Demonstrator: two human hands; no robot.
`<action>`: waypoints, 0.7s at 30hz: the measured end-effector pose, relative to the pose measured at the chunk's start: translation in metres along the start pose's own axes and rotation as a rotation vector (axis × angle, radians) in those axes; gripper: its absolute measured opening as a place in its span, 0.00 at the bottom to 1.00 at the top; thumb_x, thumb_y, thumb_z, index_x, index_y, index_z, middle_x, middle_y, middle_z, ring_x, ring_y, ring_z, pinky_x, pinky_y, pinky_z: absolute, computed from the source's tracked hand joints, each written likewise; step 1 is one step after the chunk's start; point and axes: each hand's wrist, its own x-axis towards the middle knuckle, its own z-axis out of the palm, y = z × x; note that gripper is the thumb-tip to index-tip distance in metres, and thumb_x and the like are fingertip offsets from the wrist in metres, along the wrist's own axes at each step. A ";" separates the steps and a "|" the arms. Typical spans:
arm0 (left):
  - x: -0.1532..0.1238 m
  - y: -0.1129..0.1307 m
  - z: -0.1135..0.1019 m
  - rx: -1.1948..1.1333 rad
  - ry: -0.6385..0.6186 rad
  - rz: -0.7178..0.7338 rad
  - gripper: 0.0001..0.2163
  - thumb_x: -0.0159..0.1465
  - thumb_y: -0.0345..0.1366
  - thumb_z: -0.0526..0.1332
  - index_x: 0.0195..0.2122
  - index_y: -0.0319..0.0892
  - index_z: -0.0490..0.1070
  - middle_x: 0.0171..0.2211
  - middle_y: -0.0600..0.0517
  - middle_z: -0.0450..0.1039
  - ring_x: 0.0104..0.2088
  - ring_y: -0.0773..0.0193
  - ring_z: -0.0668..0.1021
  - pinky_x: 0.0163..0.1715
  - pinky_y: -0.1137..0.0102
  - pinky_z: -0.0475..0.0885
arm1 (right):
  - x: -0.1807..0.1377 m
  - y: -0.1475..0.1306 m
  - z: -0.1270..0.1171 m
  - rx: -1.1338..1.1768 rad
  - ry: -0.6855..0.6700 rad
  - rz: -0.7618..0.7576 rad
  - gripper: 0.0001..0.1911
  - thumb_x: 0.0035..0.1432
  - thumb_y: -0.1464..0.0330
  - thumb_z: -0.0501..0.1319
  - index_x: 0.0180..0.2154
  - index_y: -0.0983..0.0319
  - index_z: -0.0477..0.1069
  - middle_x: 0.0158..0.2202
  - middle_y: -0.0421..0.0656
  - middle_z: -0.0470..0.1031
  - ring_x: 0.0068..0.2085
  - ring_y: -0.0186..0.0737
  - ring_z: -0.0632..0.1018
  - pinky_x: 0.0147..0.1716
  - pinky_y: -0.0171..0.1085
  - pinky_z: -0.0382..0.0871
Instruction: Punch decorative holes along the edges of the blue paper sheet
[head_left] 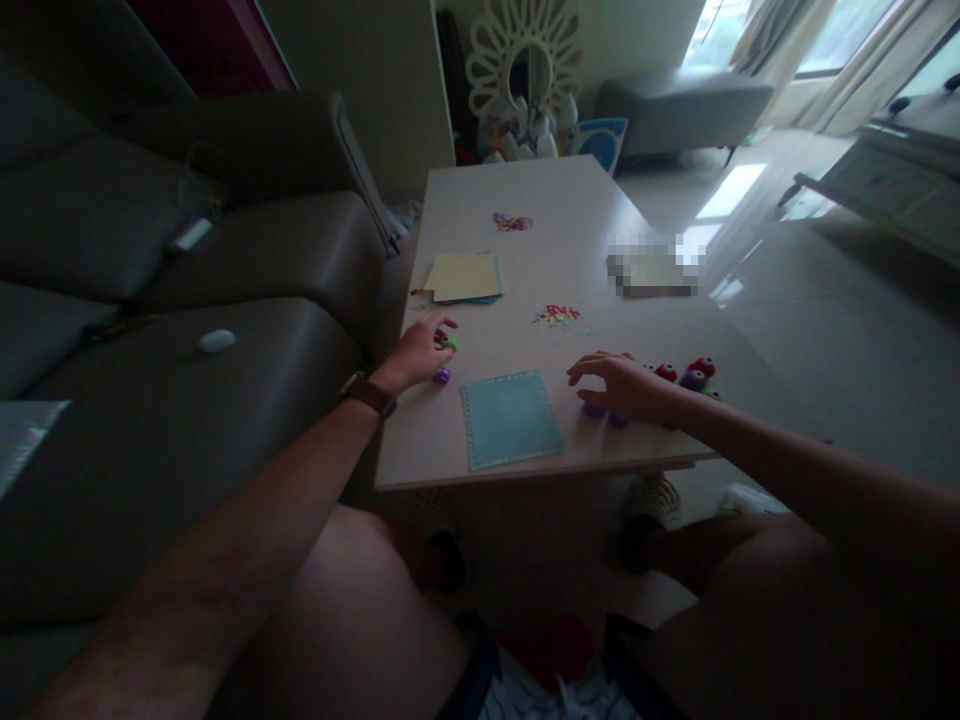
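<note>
My left hand is at the table's left side, its fingers curled round a small green figure; a bit of dark red shows beside it. Just below that hand a small purple piece sits on the tabletop. My right hand hovers palm down at the right, thumb and fingers apart, with nothing seen between them. Under and behind it are several small red and purple figures with round eyes, partly hidden by the hand and forearm. Between my hands lies a light-blue square sheet with a dashed border.
The pale table also bears a stack of coloured paper sheets, two piles of small colourful bits and a blurred-out flat item. A grey sofa stands close on the left. A round white-framed mirror is beyond.
</note>
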 end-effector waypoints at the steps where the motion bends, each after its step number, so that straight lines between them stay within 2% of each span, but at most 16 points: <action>1: -0.002 0.011 0.007 -0.038 -0.039 0.034 0.20 0.55 0.24 0.65 0.50 0.38 0.72 0.40 0.46 0.75 0.41 0.59 0.78 0.42 0.65 0.75 | 0.001 -0.002 0.000 0.017 0.016 -0.012 0.08 0.58 0.68 0.63 0.41 0.58 0.76 0.48 0.47 0.79 0.53 0.52 0.76 0.55 0.53 0.65; 3: -0.008 0.034 0.024 -0.175 -0.138 0.100 0.20 0.56 0.27 0.68 0.50 0.38 0.71 0.40 0.47 0.76 0.38 0.61 0.79 0.40 0.66 0.76 | 0.003 -0.007 0.001 0.062 0.066 -0.033 0.09 0.58 0.67 0.64 0.42 0.59 0.75 0.46 0.47 0.79 0.49 0.50 0.77 0.52 0.50 0.67; 6: -0.016 0.061 0.053 -0.377 -0.250 0.173 0.20 0.55 0.33 0.73 0.48 0.37 0.71 0.38 0.46 0.76 0.37 0.61 0.79 0.37 0.65 0.77 | 0.006 -0.018 0.002 0.196 0.124 -0.068 0.18 0.54 0.67 0.68 0.48 0.59 0.73 0.46 0.47 0.78 0.43 0.45 0.78 0.44 0.44 0.72; 8: -0.018 0.072 0.068 -0.506 -0.353 0.204 0.22 0.54 0.31 0.74 0.48 0.37 0.70 0.37 0.46 0.77 0.37 0.60 0.80 0.37 0.65 0.77 | 0.007 -0.025 0.003 0.293 0.113 -0.112 0.22 0.53 0.68 0.69 0.50 0.59 0.71 0.46 0.46 0.77 0.40 0.42 0.78 0.40 0.40 0.73; 10: -0.018 0.077 0.078 -0.613 -0.416 0.224 0.23 0.53 0.29 0.74 0.49 0.38 0.69 0.37 0.47 0.77 0.37 0.60 0.81 0.38 0.64 0.78 | 0.007 -0.029 0.003 0.323 0.095 -0.155 0.21 0.55 0.67 0.68 0.51 0.58 0.72 0.45 0.46 0.76 0.38 0.39 0.78 0.38 0.39 0.73; 17: -0.011 0.080 0.085 -0.710 -0.505 0.149 0.29 0.54 0.29 0.73 0.55 0.39 0.64 0.43 0.45 0.72 0.38 0.60 0.80 0.38 0.64 0.77 | 0.001 -0.029 -0.004 0.372 0.007 -0.251 0.16 0.59 0.71 0.61 0.49 0.59 0.75 0.49 0.48 0.73 0.37 0.36 0.78 0.37 0.37 0.73; 21: -0.010 0.081 0.088 -0.819 -0.593 0.072 0.32 0.53 0.30 0.74 0.56 0.41 0.61 0.50 0.40 0.69 0.40 0.57 0.81 0.39 0.62 0.78 | -0.002 -0.028 -0.004 0.348 0.007 -0.214 0.11 0.61 0.69 0.60 0.45 0.59 0.76 0.43 0.46 0.76 0.36 0.37 0.78 0.37 0.37 0.71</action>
